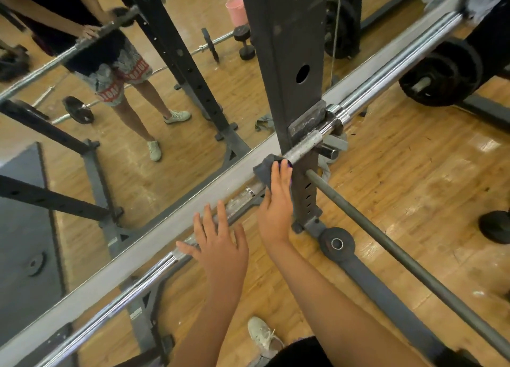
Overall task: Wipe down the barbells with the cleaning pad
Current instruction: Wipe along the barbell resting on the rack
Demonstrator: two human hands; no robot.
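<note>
A chrome barbell (392, 77) lies across the rack's hooks, running from lower left to upper right in front of a wall mirror. My right hand (276, 204) presses a grey cleaning pad (263, 168) onto the bar's knurled part just left of the rack upright, fingers straight over the cloth. My left hand (220, 245) rests on the bar further left, fingers spread and straight. The bar under both hands is hidden.
The dark rack upright (287, 63) stands right of my right hand. A grey safety bar (400, 259) juts toward me at the right. A loaded plate barbell (441, 74) lies on the wooden floor at upper right. The mirror (110, 118) reflects the room.
</note>
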